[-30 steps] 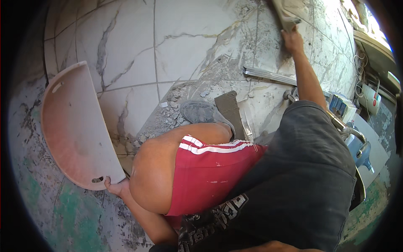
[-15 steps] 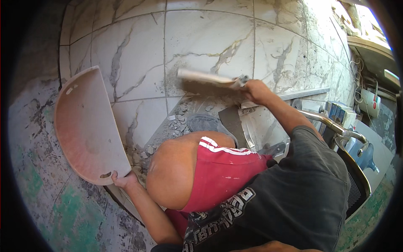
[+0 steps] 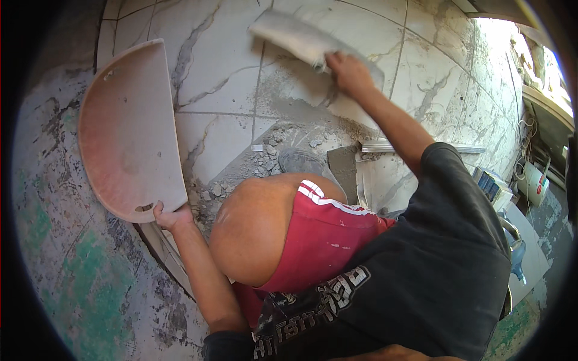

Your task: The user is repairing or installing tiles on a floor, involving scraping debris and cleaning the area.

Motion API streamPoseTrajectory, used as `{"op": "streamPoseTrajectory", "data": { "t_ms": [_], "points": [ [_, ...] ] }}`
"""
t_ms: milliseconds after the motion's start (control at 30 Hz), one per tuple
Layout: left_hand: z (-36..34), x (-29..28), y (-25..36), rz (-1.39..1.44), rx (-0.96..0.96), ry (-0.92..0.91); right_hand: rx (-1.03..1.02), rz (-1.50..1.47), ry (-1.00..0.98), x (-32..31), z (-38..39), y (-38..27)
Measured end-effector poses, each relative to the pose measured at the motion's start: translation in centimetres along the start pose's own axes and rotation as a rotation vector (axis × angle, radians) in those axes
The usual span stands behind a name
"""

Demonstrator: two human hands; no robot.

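My left hand [image 3: 172,216] grips the lower corner of a half-round, pinkish-white plastic pan [image 3: 129,138], close to its handle slot. The pan's straight edge faces right, beside the tiles. With my right arm stretched forward, my right hand [image 3: 349,73] is closed on a long, flat, pale-grey bladed tool [image 3: 289,37]. It is blurred by motion, so its exact kind cannot be told. The tool is over the marbled white tiles [image 3: 223,90], which carry grey dust [image 3: 289,99] just below it.
Broken mortar rubble [image 3: 262,157] lies in an untiled strip by my bent knee [image 3: 259,222]. A metal straightedge [image 3: 433,147] rests to the right. Farther right are a white container [image 3: 533,183] and a blue bottle [image 3: 516,262]. Paint-stained floor [image 3: 90,289] spreads left.
My right hand has swept the bladed tool forward and turned it. The pan and my left hand appear higher in the picture, as does the floor, since the view has shifted.
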State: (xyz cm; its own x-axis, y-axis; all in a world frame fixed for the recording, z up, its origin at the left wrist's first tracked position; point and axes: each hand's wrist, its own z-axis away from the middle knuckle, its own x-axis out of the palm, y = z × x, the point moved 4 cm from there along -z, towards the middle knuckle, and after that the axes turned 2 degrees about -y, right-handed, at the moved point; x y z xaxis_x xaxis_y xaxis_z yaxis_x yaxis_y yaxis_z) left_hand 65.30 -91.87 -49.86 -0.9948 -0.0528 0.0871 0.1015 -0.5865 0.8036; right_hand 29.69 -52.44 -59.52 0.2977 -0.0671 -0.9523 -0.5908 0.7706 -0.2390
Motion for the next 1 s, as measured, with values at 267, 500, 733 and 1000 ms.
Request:
{"op": "streamPoseTrajectory", "data": {
  "t_ms": [267, 500, 733, 1000],
  "points": [
    [-2.6, 5.1, -2.2, 0.082, 0.015, -0.007, -0.585, -0.221, -0.294, 2.5, 12.4, -13.1],
    [-5.2, 10.1, -4.8, 0.151, -0.112, -0.069, -0.330, -0.167, -0.110, -1.8, 4.7, -8.5],
    [-4.1, 14.6, -11.3, 0.331, -0.292, -0.128, -0.624, -0.249, -0.345, 0.9, 10.8, -10.4],
    [0.2, 8.7, -6.3, -0.088, -0.337, -0.112, -0.128, -0.330, -1.179, -2.6, 6.9, -11.8]
  ]
}}
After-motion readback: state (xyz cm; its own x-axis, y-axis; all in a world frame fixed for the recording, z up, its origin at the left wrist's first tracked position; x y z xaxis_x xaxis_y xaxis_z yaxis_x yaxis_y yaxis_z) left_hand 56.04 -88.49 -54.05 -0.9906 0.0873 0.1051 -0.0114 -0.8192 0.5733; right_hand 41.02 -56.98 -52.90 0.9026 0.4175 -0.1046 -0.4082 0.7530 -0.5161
